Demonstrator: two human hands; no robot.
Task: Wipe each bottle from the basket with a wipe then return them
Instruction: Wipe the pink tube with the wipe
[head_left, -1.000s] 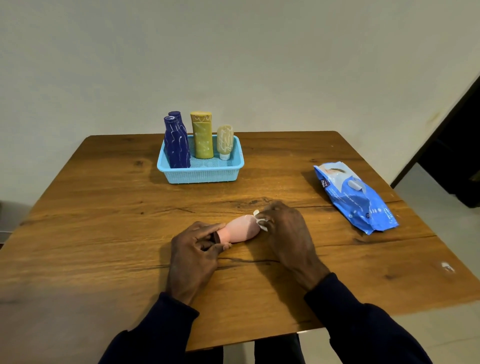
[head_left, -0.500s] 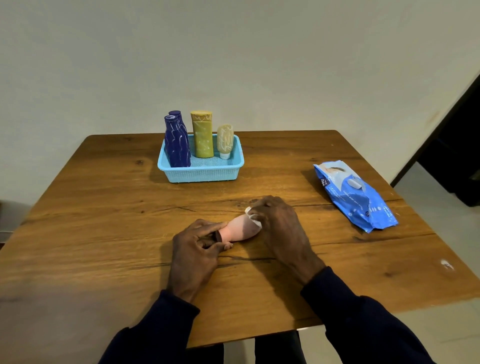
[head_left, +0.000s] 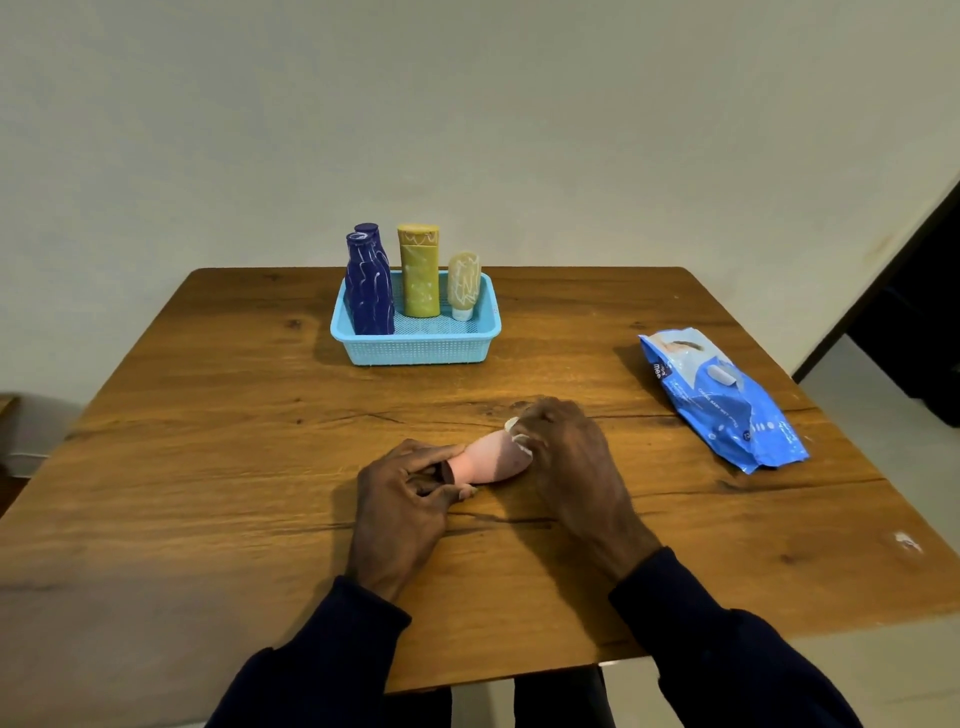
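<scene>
Desk (head_left: 208, 467): wooden, carrying everything named here. Wipe pack (head_left: 719, 397): blue, lying flat at my right, well apart from the work. Basket (head_left: 415, 353): light blue, at the far middle, holding two dark blue bottles (head_left: 369, 291), a yellow bottle (head_left: 418, 275) and a small cream tube (head_left: 464, 283), all upright and streaked with white marks. My left hand (head_left: 402, 512): fingers closed around the dark cap end of the pink bottle, pinning it. My right hand (head_left: 566, 462): fingers closed on a bunched white wipe (head_left: 514, 428), pressed against the bottle's broad end. Pink bottle (head_left: 491, 460): on its side on the desk between my hands, near the front; long axis runs left to right, tilted slightly away at the right, cap pointing left. To wipe well, I judge I should keep the cap steady, roll the body under the wipe, and cover its hidden underside.
</scene>
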